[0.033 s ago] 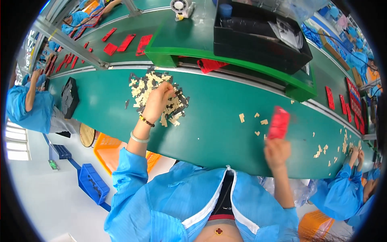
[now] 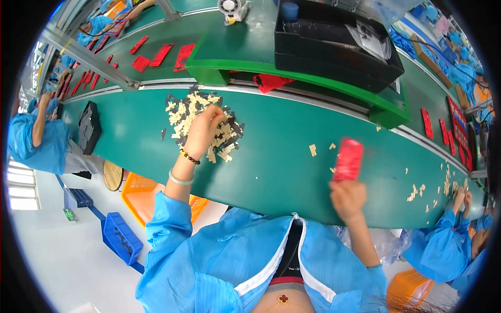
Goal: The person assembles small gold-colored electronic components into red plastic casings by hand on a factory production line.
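Observation:
My left hand (image 2: 202, 133) is over the right part of a pile of small cream and dark grey pieces (image 2: 182, 117). Its fingertips are pinched together; whatever may be between them is too small to make out. Farther right, my right hand (image 2: 348, 201) grips the lower end of a flat red rectangular panel (image 2: 348, 159), held up over the green table (image 2: 276, 172) and slightly blurred. Loose cream pieces (image 2: 312, 150) lie on the table to the left of the panel, and one is partly hidden by it.
Ahead stands a green raised shelf (image 2: 250, 65) bearing a black bin (image 2: 334, 62) and a small white fan (image 2: 229, 8). Red panels (image 2: 162, 55) lie on the belt beyond. A co-worker (image 2: 39, 141) is at the left, another co-worker (image 2: 438, 240) at the right. An orange crate (image 2: 140, 195) stands below the edge.
My right hand has moved left with the red panel, which now stands more upright and covers a loose cream piece. My left hand stays pinched at the pile.

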Available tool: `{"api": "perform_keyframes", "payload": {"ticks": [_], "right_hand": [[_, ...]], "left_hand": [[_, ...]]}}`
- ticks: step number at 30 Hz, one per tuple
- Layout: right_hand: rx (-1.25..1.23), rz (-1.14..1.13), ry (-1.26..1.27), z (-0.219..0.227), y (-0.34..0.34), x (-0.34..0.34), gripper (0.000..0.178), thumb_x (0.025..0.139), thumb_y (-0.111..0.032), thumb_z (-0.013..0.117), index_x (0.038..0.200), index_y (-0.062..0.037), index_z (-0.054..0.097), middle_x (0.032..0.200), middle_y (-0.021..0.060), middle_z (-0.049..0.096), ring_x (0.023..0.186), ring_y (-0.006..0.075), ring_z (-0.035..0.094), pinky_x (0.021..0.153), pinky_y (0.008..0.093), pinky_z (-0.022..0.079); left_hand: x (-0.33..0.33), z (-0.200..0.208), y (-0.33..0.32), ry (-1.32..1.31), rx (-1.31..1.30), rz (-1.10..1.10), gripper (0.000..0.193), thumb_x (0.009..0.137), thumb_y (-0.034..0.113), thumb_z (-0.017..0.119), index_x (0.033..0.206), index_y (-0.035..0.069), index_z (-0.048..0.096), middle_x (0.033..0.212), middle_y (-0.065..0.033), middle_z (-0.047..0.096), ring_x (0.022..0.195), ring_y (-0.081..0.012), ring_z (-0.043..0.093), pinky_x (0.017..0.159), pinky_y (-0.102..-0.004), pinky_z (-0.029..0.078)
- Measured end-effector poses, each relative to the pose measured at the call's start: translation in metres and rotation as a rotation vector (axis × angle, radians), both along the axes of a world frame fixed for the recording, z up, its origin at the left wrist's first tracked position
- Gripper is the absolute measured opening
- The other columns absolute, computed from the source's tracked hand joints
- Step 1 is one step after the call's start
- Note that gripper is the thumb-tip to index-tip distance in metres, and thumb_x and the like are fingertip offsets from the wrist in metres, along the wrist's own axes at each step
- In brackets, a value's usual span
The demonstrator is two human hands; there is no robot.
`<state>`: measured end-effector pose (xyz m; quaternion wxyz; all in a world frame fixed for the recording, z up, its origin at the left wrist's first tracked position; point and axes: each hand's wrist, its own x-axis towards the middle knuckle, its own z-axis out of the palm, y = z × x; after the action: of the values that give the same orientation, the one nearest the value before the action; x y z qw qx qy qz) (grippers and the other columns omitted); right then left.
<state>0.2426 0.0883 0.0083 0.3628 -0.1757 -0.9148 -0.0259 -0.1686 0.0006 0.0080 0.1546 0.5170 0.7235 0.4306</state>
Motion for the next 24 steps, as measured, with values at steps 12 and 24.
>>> {"api": "perform_keyframes", "payload": {"ticks": [12,24], "right_hand": [[-1.043,0.137,0.24,0.033,-0.015,-0.109,0.046,0.077,-0.008,0.073,0.12,-0.004,0.057,0.106,0.0077,0.058,0.078,0.0161,0.057,0.067,0.0284,0.048],[-1.489,0.212,0.63,0.024,0.002,-0.102,0.048,0.085,0.006,0.062,0.128,-0.0019,0.043,0.09,0.0066,0.062,0.083,0.0112,0.061,0.076,0.0232,0.049]], "left_hand": [[0.112,0.031,0.005,-0.496,-0.049,-0.337,0.035,0.091,-0.005,0.053,0.124,0.002,0.045,0.086,-0.0073,0.063,0.076,-0.0141,0.059,0.071,-0.0245,0.049],[0.158,0.004,0.02,-1.052,0.193,-0.281,0.006,0.091,0.007,0.061,0.097,0.003,0.06,0.109,-0.0032,0.057,0.093,-0.0095,0.053,0.082,-0.0235,0.042]]}}
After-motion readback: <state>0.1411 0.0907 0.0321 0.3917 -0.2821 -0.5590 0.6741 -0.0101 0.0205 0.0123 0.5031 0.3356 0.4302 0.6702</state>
